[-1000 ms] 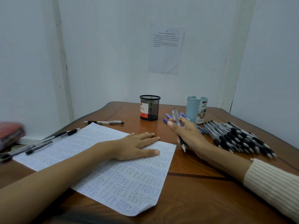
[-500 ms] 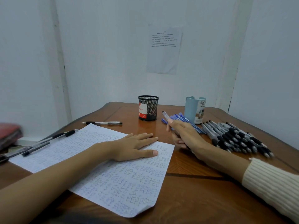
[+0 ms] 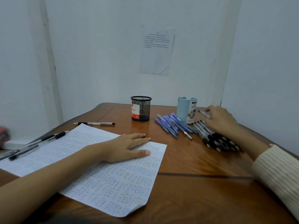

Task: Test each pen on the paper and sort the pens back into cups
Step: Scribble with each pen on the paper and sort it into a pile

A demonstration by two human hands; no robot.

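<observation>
Presses the left hand flat on the paper, fingers straight and slightly spread, thumb stretched towards the sheet's right edge. Thin white paper, crammed with rows of small blue scrawl, near corner curled up, lying slantwise on the glossy brown wooden table.

Holds the right hand at the far right, just beside the light-blue cup, fingertips pinching a slim clear-barrelled pen with a dark end; somewhat blurred there. Under and in front of that hand, a tight heap of black-grip pens, barrels roughly parallel. Between this heap and the round black mesh cup with its red-and-white label, a looser fan of blue pens reaching the foot of the light-blue cup.

Beyond the paper's far corner, a lone pen, clear with a black grip. Along the left edge, several dark-tipped pens, partly on the sheet. Ribbed cream sleeve on the right forearm. On the pale wall, a printed notice, text too small to read.
</observation>
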